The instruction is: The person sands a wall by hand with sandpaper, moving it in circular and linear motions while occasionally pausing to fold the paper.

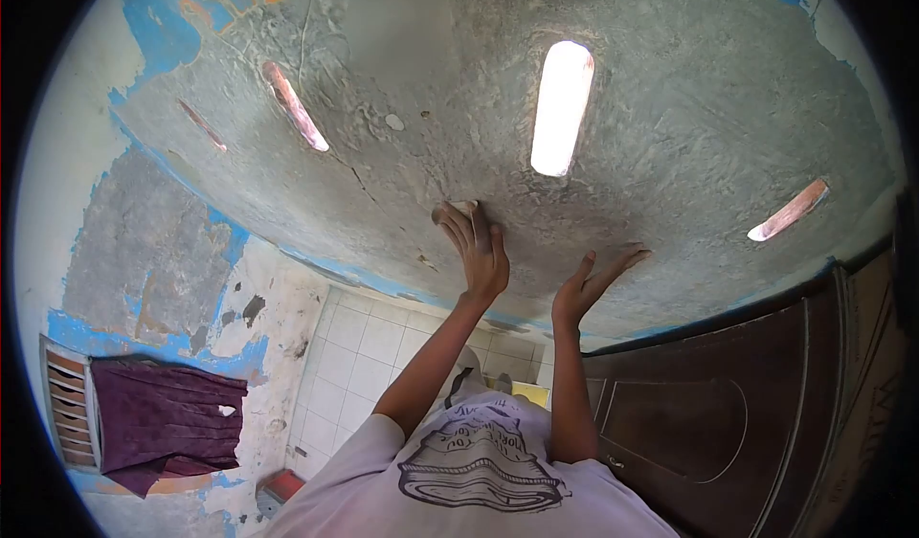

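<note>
My left hand (483, 260) reaches up to a rough grey plastered wall (431, 69), its fingers bent over a small pale flat piece (465, 207) pressed against the surface. What kind of thing this piece is, I cannot tell; the fingers cover most of it. To the right, my right hand (589, 289) lies against the same wall with fingers stretched out and thumb apart, holding nothing. Blue and orange paint remnants (182, 11) edge the bare plaster. A thin crack runs through the plaster left of my left hand.
Bright slot openings (563, 107) pierce the wall above and beside my hands. A dark brown door (680, 423) stands at the right. At the left, a purple curtain (168, 423) hangs by a slatted window (72, 409). White floor tiles (359, 347) show below.
</note>
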`<action>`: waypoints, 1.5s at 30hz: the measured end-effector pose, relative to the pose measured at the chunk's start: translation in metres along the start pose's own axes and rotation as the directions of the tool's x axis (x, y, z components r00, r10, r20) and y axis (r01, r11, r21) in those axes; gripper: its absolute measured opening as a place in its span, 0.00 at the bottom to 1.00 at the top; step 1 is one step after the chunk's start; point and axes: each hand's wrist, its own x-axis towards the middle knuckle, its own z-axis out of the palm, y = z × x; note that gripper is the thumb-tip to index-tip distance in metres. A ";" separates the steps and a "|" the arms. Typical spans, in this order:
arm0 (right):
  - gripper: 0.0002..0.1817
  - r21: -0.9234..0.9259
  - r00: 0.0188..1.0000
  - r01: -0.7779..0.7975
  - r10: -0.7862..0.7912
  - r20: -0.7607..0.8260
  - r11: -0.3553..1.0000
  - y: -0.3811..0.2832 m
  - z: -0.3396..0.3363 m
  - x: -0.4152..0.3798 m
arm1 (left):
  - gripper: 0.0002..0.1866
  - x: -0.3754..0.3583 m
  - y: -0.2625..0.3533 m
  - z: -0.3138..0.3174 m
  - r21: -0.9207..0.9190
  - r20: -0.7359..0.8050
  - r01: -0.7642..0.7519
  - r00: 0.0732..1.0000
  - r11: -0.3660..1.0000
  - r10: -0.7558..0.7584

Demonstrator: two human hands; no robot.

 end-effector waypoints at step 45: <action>0.52 -0.123 0.992 0.094 -0.084 0.089 0.988 0.010 0.018 -0.005 | 0.33 0.172 0.056 -0.087 0.053 -0.316 -0.148 0.936 0.988 0.157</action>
